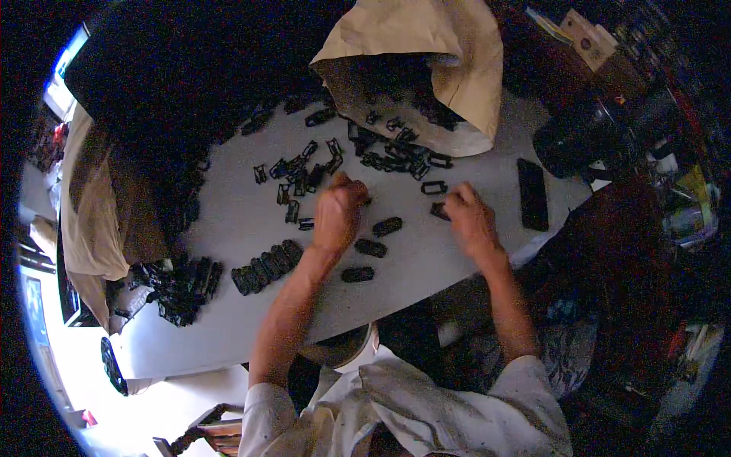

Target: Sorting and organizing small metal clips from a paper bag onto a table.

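Note:
My left hand (339, 213) is over the middle of the white table (411, 282), its fingers curled together. A dark bit shows at its fingertips, too small to name. My right hand (470, 221) has its fingers bent down on a small black plastic part (439, 210) that lies partly under them. Just beyond it sits a black rectangular frame (434, 187). Between my forearms rest three dark oblong pieces, one of them a black piece (371, 247). Left of my left forearm, a row of similar black pieces (266, 267) stands side by side.
A large brown paper bag (472, 84) lies open at the far side, with loose black frames (396, 156) spilling before its mouth. A flat black slab (532, 194) is at the right. Another heap of black parts (183, 289) sits left, near a second paper bag (91, 213).

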Demonstrator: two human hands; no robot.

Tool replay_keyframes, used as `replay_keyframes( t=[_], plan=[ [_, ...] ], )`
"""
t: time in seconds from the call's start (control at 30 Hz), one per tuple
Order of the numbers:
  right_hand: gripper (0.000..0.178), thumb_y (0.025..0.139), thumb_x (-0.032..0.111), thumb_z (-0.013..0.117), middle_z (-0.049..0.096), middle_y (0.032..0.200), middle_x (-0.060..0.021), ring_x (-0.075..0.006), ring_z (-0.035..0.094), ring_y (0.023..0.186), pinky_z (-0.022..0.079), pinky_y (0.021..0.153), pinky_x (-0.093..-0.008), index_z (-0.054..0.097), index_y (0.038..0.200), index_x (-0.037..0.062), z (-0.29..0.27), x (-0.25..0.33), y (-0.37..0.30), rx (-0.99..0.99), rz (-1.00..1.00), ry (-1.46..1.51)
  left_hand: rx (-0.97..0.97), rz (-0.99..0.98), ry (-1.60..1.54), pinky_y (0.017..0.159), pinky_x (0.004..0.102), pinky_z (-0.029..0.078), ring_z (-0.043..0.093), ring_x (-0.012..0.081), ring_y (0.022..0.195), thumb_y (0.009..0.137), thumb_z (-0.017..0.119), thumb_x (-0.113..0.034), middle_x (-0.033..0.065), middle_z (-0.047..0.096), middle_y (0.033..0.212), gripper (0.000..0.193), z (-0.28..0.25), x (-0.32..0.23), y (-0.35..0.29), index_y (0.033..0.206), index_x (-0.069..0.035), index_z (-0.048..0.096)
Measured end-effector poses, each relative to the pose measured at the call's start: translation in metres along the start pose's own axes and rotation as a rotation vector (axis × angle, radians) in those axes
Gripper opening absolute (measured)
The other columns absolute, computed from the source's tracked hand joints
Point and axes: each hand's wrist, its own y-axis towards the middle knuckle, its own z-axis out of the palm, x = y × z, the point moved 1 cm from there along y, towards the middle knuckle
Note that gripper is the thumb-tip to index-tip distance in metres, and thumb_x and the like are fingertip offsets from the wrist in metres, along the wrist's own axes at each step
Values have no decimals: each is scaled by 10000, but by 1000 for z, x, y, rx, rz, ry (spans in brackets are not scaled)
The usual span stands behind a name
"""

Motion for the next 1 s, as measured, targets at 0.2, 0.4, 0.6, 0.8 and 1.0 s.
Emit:
replay_keyframes(
  t=[0.2, 0.4, 0.6, 0.8, 1.0],
  plan=[
    [176, 753, 35, 594, 519, 919, -117, -312, 555, 832, 446, 678, -396, 567, 924, 1, -26, -10, -5, -33, 101, 328, -5, -100, -70, 641, 428, 438, 566, 380, 764, 690, 579, -12, 161, 557, 831, 142, -4, 2, -1, 821, -46, 623],
    [257, 708, 63, 663, 535, 934, -124, -331, 568, 819, 464, 706, -395, 559, 940, 23, -2, -2, -1, -31, 20, 101, 69, -41, -39, 658, 422, 445, 564, 373, 799, 667, 637, -29, 156, 557, 911, 243, 3, 5, -4, 907, -62, 614],
    [362, 747, 68, 619, 520, 981, -120, -311, 565, 862, 470, 715, -377, 561, 1104, 74, -24, 10, 10, 317, 312, 137, 16, -62, 1, 655, 428, 449, 559, 381, 795, 674, 646, -53, 160, 553, 905, 294, -13, 7, -6, 962, -72, 586],
    [361, 756, 27, 576, 507, 1008, -108, -284, 578, 836, 473, 747, -355, 576, 1111, 96, -19, -6, 5, 161, -58, 234, 19, -55, 21, 645, 424, 448, 560, 373, 787, 650, 642, -24, 159, 542, 888, 275, -12, 8, -8, 918, -63, 596],
    [306, 676, 10, 664, 553, 946, -121, -270, 579, 858, 469, 727, -337, 567, 964, 45, -11, 1, 18, -16, -81, 339, 87, -72, -51, 672, 436, 442, 548, 380, 795, 632, 659, -11, 160, 524, 854, 247, -2, 8, -10, 869, -52, 603]
  ],
)
